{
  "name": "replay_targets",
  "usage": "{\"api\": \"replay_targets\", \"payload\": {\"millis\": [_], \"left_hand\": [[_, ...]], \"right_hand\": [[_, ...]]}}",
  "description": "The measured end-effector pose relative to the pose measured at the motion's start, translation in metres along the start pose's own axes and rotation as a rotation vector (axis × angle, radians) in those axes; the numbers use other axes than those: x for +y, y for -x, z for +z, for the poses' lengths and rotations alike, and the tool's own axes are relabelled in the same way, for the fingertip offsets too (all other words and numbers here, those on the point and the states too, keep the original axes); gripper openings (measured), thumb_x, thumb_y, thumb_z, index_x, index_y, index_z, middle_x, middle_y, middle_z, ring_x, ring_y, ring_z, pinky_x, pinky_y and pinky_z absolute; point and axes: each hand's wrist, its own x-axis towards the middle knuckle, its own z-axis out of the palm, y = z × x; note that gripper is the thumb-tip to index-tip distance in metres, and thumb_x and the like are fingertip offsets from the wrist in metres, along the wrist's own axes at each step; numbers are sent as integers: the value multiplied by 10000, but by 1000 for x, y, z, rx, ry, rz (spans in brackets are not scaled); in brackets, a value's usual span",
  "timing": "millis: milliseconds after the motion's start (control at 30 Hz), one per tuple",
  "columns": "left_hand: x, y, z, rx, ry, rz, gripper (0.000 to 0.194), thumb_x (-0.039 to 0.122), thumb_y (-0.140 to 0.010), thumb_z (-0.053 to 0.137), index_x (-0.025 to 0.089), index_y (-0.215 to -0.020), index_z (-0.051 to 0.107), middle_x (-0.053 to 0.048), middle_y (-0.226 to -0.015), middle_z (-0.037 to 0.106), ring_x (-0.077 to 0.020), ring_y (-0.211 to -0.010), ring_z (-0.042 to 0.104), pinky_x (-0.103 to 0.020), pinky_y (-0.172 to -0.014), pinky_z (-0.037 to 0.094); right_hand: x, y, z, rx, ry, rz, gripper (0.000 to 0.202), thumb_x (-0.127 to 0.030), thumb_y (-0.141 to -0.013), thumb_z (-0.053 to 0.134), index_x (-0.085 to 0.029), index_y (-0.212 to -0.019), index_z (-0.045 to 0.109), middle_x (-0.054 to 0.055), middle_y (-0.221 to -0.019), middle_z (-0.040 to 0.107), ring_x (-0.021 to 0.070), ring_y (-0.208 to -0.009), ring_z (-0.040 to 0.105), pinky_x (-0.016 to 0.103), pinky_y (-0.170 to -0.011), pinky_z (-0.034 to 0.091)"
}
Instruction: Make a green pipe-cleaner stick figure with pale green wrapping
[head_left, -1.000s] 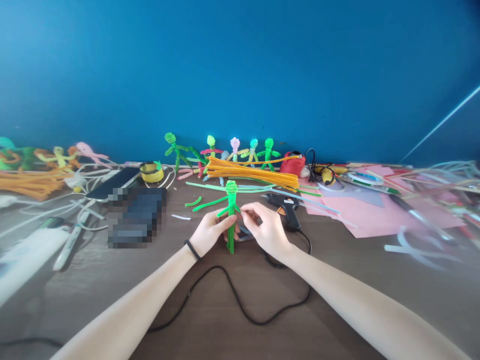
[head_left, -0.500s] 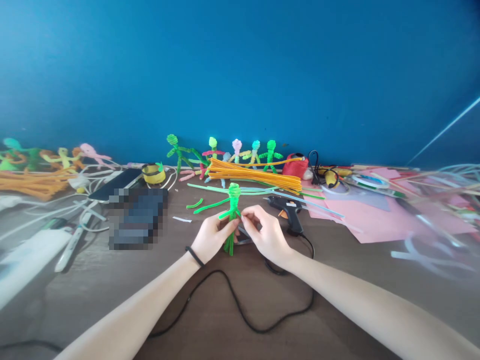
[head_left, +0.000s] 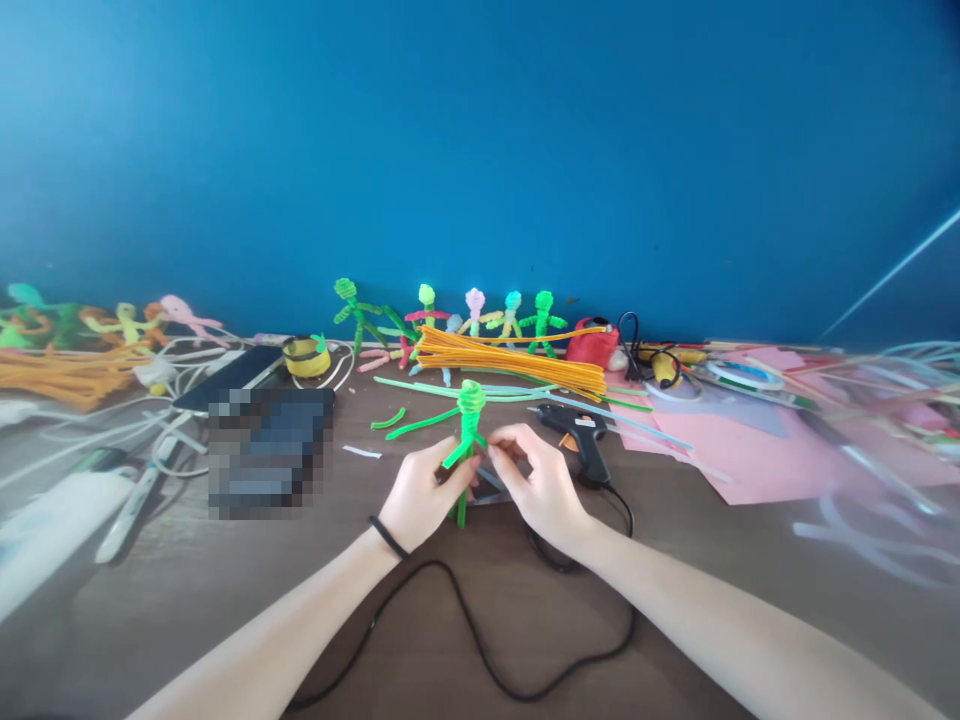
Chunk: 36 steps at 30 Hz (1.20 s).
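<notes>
A green pipe-cleaner figure [head_left: 470, 400] with a coiled head stands upright between my hands, its lower stems hanging below the fingers. My left hand [head_left: 429, 495] pinches its body from the left. On the other side, the thumb and forefinger of my right hand [head_left: 536, 480] close on the tip of the figure's short right arm. Just behind lie loose green pipe cleaners [head_left: 424, 424] and an orange bundle of pipe cleaners [head_left: 510, 360]. A black glue gun [head_left: 581, 430] rests right of the figure.
Several pipe-cleaner figures [head_left: 544, 315] lean on the blue wall. Left are a dark phone [head_left: 277, 445], a yellow roll [head_left: 307, 357] and white cables. Pink paper sheets [head_left: 739, 455] lie at the right. A black cord [head_left: 480, 620] curves across the table in front.
The figure's left arm now points further down, and its lower stems look closer together. My right hand has shifted slightly right. The whole view has tipped up a little.
</notes>
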Motion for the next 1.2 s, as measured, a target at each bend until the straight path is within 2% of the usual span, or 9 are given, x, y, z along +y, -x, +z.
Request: {"api": "replay_targets", "payload": {"millis": [167, 367, 633, 800, 967, 1200], "left_hand": [[1, 1, -1, -20, -75, 42, 214, 343, -794, 459, 167, -696, 531, 11, -595, 573, -116, -533, 557, -206, -550, 437], [4, 2, -1, 18, -186, 109, 223, 292, -798, 449, 167, -623, 508, 21, -549, 539, -99, -513, 506, -195, -541, 401], [3, 3, 0, 2, -191, 176, 202, 215, -804, 431, 152, -641, 532, -2, -613, 568, -109, -590, 539, -209, -602, 410], [4, 4, 0, 1, -224, 196, 209, 196, -800, 438, 166, -600, 494, 22, -551, 547, -96, -541, 531, -198, -585, 409], [3, 5, 1, -5, -225, 219, 200, 161, -791, 435, 171, -597, 481, 35, -535, 537, -81, -506, 525, -184, -558, 406], [3, 5, 1, -21, -256, 221, 234, 197, -808, 431, 167, -583, 485, 26, -533, 553, -88, -518, 541, -191, -568, 415]], "right_hand": [[0, 0, 0, -9, 3, -4, 94, -228, -818, 450, -177, -823, 529, 17, -718, 568, 122, -627, 540, 234, -586, 443], [-2, 0, -1, -5, -7, 4, 88, -237, -812, 470, -176, -805, 533, 10, -689, 554, 112, -589, 516, 224, -550, 424], [-6, 1, -2, -66, -21, 17, 126, -256, -823, 462, -159, -794, 537, -3, -647, 561, 90, -544, 490, 202, -521, 394], [-5, 3, -2, -69, -13, 39, 135, -277, -812, 478, -166, -749, 522, -7, -636, 539, 88, -531, 465, 206, -504, 378], [-5, 2, -2, -104, -97, 93, 155, -311, -805, 494, -172, -738, 485, -10, -644, 536, 90, -546, 478, 212, -513, 382], [-3, 3, -3, -175, -319, 172, 167, -343, -809, 498, -184, -787, 452, -14, -674, 533, 100, -613, 511, 227, -574, 403]]}}
